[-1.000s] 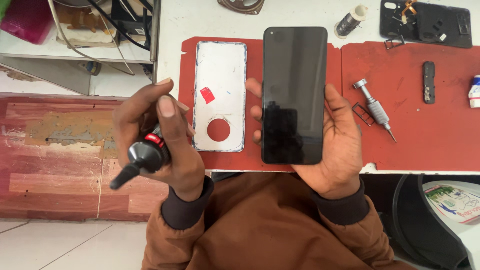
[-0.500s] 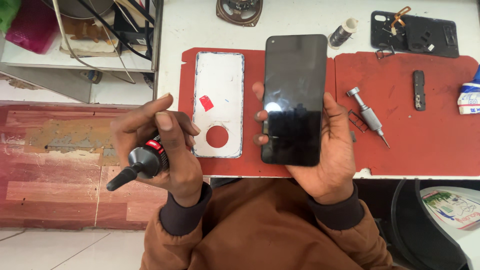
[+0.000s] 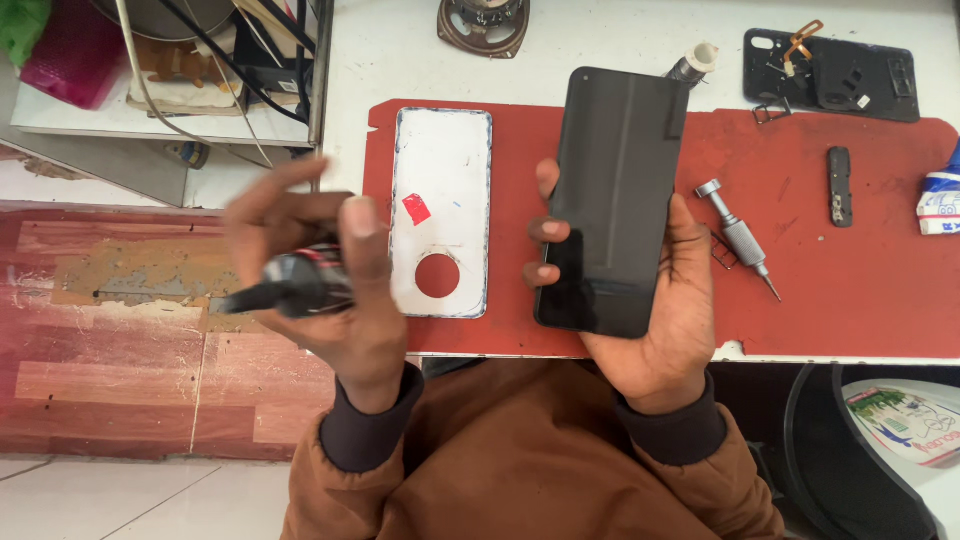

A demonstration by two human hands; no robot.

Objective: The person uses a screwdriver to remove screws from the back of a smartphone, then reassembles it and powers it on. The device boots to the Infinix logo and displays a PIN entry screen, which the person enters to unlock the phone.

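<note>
Two hands: the left hand (image 3: 330,290) and the right hand (image 3: 665,310). One black phone (image 3: 615,200). One dark tube (image 3: 295,285) with a nozzle. One white back cover (image 3: 442,180) bearing one round hole. One red mat (image 3: 860,260). One metal screwdriver (image 3: 738,238). One black back shell (image 3: 830,75). One small speaker (image 3: 484,22). One small black strip (image 3: 840,186). One blue-and-white tube (image 3: 940,198), partly cut off.

blurred left hand (image 3: 320,290), glue tube (image 3: 945,195) cut off right
</note>
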